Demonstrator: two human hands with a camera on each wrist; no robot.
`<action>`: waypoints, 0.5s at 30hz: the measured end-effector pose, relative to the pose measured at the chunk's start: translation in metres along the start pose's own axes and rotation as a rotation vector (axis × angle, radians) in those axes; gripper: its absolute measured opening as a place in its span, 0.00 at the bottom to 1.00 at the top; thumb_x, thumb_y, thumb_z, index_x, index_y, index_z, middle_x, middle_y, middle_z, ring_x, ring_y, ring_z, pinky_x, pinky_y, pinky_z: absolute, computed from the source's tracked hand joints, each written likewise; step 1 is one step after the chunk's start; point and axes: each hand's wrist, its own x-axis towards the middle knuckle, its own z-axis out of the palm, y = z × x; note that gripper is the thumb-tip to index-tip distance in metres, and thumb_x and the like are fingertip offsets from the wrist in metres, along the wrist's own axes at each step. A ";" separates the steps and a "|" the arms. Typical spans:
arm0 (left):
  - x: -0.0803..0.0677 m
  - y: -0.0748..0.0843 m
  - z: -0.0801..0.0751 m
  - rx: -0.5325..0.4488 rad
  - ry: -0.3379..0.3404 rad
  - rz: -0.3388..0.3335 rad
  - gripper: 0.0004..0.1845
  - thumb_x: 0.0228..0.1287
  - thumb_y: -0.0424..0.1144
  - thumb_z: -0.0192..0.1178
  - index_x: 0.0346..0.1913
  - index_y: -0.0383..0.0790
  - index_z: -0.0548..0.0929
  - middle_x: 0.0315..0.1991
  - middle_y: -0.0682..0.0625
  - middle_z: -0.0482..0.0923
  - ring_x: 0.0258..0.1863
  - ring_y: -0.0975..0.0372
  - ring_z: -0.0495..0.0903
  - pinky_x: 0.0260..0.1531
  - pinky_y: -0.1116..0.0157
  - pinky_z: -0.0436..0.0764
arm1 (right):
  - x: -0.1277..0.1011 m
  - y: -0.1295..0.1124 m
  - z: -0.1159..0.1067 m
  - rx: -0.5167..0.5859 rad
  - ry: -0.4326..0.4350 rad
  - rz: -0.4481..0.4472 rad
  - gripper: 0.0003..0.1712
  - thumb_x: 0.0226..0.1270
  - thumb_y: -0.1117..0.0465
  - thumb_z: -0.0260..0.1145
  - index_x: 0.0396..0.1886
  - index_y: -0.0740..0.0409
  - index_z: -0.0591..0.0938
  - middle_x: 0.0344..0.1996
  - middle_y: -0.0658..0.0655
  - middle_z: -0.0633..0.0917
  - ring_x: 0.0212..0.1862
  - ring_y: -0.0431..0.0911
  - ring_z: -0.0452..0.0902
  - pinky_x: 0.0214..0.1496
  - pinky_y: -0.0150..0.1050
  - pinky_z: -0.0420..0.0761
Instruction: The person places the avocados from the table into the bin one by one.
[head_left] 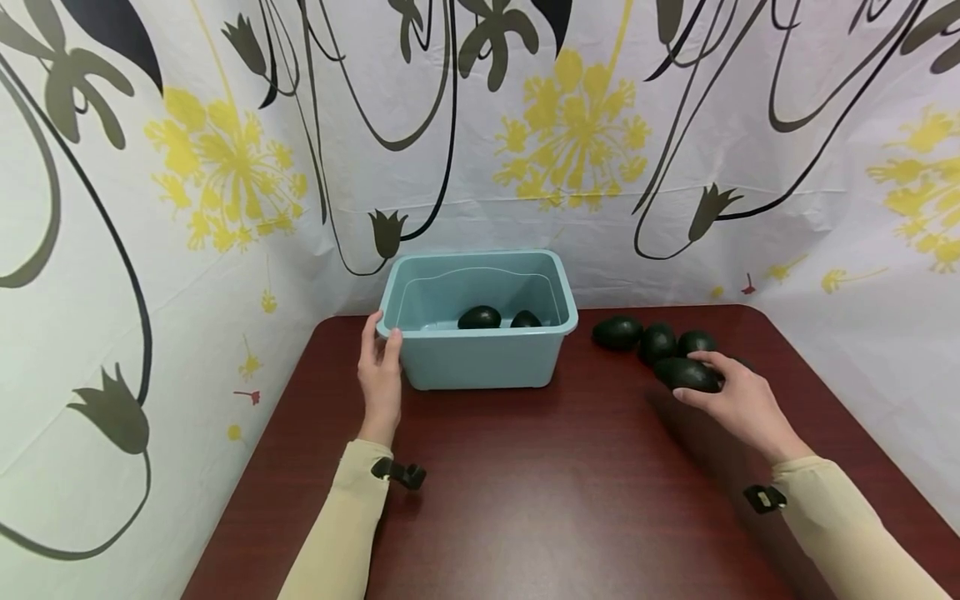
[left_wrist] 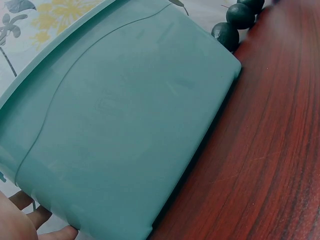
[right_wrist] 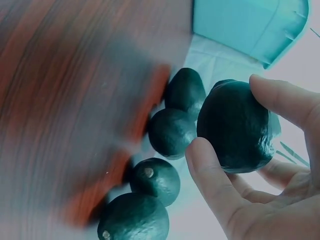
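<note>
A light blue plastic tub stands at the back of the dark red table; two dark green avocados lie inside it. My left hand rests against the tub's left corner, thumb on the rim; the left wrist view shows the tub's wall close up. To the right, my right hand grips one avocado between thumb and fingers, also seen as the held avocado in the right wrist view. Several more avocados lie on the table just behind it.
A white cloth with yellow flowers and black stems hangs around the table on three sides. The loose avocados sit close to the table's far right edge.
</note>
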 end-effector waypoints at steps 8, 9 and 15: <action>0.000 0.000 -0.001 0.015 -0.002 -0.005 0.30 0.75 0.50 0.57 0.76 0.51 0.65 0.68 0.39 0.70 0.59 0.59 0.73 0.57 0.48 0.72 | -0.001 -0.011 -0.001 0.005 0.042 -0.026 0.45 0.60 0.36 0.73 0.71 0.53 0.72 0.56 0.66 0.78 0.45 0.57 0.77 0.35 0.46 0.75; 0.000 0.000 0.000 0.019 -0.002 -0.003 0.30 0.75 0.50 0.57 0.76 0.50 0.65 0.68 0.39 0.69 0.60 0.58 0.73 0.57 0.47 0.72 | -0.001 -0.013 -0.001 0.005 0.046 -0.029 0.45 0.60 0.36 0.73 0.71 0.53 0.72 0.56 0.66 0.78 0.45 0.57 0.77 0.35 0.46 0.75; 0.001 0.001 -0.001 0.036 0.000 -0.001 0.30 0.75 0.50 0.57 0.76 0.51 0.65 0.69 0.38 0.69 0.60 0.58 0.73 0.56 0.52 0.73 | 0.000 -0.023 -0.003 0.021 0.043 -0.017 0.45 0.59 0.36 0.74 0.71 0.51 0.72 0.57 0.66 0.78 0.47 0.58 0.79 0.37 0.46 0.76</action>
